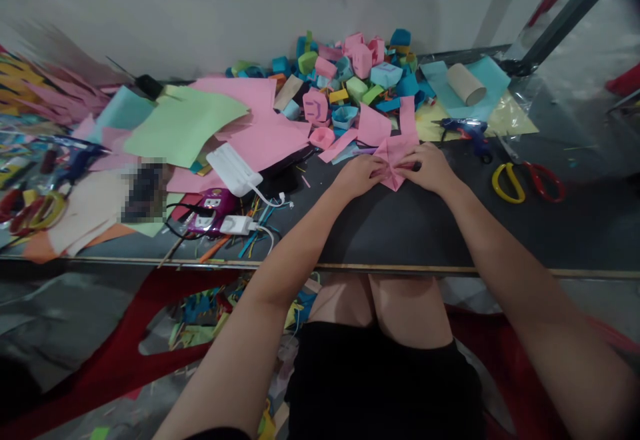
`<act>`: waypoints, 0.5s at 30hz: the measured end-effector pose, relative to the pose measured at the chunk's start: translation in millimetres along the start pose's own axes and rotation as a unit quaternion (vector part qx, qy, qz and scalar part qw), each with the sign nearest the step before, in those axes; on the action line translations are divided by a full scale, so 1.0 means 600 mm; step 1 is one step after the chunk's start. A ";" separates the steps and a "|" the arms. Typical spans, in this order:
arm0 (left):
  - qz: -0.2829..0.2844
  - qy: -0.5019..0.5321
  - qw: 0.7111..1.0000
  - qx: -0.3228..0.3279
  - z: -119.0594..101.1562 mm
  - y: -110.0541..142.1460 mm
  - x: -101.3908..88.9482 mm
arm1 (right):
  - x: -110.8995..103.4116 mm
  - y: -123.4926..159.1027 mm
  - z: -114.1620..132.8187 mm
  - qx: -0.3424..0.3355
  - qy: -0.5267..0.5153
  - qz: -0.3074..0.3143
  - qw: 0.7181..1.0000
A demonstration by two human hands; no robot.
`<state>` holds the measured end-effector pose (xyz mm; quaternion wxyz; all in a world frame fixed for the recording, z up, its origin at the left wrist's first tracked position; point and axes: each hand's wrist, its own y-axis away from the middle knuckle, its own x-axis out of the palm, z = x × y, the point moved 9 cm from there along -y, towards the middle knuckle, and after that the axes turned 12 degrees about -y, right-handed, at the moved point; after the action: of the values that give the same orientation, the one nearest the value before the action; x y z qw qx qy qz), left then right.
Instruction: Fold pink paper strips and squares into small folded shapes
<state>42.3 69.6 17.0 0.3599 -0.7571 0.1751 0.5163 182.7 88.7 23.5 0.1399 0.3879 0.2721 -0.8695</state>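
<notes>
A pink sheet of paper [395, 151], creased and partly folded, lies on the dark table between my hands. My left hand [361, 175] grips its left side with the fingers closed on the paper. On the right side, my right hand [427, 167] pinches the same paper near its middle. Just behind it are a pink paper strip [408, 117] and another pink paper piece [374, 125]. A purple marker [366, 151] lies partly hidden beside the paper's left edge.
Folded paper pieces [361, 60] are heaped at the back. Scissors [530, 177], a blue glue gun [467, 130] and a cardboard tube [466, 84] lie to the right. Leftward are a green sheet [187, 123], a white power bank [234, 169] and a purple power strip [213, 210].
</notes>
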 end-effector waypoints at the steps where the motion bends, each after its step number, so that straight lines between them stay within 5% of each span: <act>1: 0.000 -0.002 1.000 0.000 0.000 0.000 0.000 | 0.001 0.000 -0.001 0.003 0.002 -0.002 1.000; 15: 0.044 -0.120 0.990 0.052 -0.037 0.008 0.014 | 0.001 0.000 -0.004 0.039 0.034 -0.007 0.999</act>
<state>57.2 51.3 12.3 0.3938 -0.6615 0.1905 0.6092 183.4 89.9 21.6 0.1097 0.4207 0.2453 -0.8665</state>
